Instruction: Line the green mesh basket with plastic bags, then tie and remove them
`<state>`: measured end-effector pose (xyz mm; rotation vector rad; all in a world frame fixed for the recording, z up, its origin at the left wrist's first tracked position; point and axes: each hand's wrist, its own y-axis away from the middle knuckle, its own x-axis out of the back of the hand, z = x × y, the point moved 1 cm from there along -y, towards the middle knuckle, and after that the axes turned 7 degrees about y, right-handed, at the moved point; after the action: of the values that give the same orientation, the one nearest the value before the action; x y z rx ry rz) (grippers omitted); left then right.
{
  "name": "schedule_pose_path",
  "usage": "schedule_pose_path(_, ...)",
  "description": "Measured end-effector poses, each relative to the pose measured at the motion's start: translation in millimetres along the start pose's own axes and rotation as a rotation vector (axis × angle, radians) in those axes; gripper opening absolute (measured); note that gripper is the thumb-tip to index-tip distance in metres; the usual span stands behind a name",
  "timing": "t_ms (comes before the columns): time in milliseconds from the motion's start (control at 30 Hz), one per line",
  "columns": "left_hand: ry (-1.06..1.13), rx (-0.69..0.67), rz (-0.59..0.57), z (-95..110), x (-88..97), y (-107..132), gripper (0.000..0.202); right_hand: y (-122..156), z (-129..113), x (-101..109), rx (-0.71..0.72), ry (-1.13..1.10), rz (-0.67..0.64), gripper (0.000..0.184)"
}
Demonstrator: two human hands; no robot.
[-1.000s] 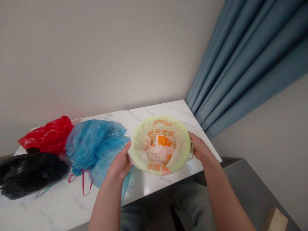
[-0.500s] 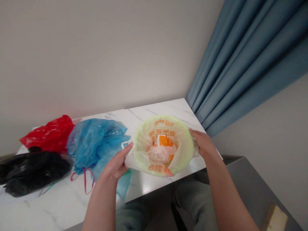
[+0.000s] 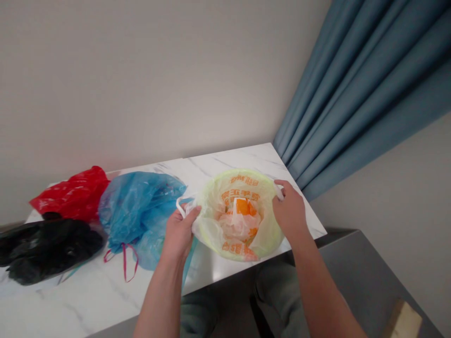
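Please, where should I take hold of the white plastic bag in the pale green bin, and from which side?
Probably best by its handle loops, coming from above and outside the rim of the pale green bin. The loops stick out past the rim at both sides, while the body of the white plastic bag sags down inside, so it offers the fingers less to pinch.

Upright round lime-green bin [image 3: 243, 174] with a white plastic liner [image 3: 209, 232] inside (orange print visible)
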<state>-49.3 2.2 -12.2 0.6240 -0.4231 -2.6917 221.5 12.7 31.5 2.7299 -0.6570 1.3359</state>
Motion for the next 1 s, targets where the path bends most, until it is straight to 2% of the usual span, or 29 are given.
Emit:
schedule_pose_path(67,0.037,-0.016,0.016,-0.6,0.9,0.4,0.028,2.4,-3.1,-1.2,-0.026,-0.015,-0.023,0.047)
schedule_pose_path(233,0.258,-0.027,0.036,4.9,-3.2,-1.1,0.03,2.3,-5.4,4.3,-0.216,-0.187,-0.073,0.049)
schedule_pose_path(333,0.384,-0.03,0.035,11.8,-2.7,-1.6,0.026,-0.7,-2.3,12.3,-0.265,-0.239,-0.129,0.039)
schedule_pose_path(400,0.435,-0.04,0.042,15.4,1.9,-1.8,0.028,-4.7,4.3,15.8,-0.247,-0.221,-0.097,0.03)
schedule_pose_path(467,0.438,0.024,0.016,16.4,8.4,-1.6,0.032,-10.1,14.4,15.0,-0.23,-0.232,0.002,0.026)
schedule_pose_path(567,0.339,0.262,-0.034,12.5,16.8,1.5,0.026,-18.6,30.8,3.8,-0.302,-0.391,0.113,0.024)
schedule_pose_path(633,0.235,0.4,-0.053,8.5,19.8,5.5,0.019,-22.3,38.7,-7.3,-0.434,-0.523,0.068,0.026)
schedule_pose_path(733,0.086,0.498,-0.093,4.5,20.9,11.1,0.017,-21.7,43.3,-20.4,-0.607,-0.684,-0.108,0.034)
schedule_pose_path(833,0.01,0.517,-0.103,5.3,22.8,12.8,0.017,-16.2,42.6,-25.1,-0.571,-0.742,-0.234,0.037)
schedule_pose_path(933,-0.003,0.515,-0.121,8.8,27.6,11.3,0.02,-11.7,42.1,-26.7,-0.472,-0.736,-0.304,0.037)
schedule_pose_path(1000,0.005,0.491,-0.143,10.8,31.8,9.8,0.023,-11.3,42.6,-28.3,-0.484,-0.759,-0.327,0.039)
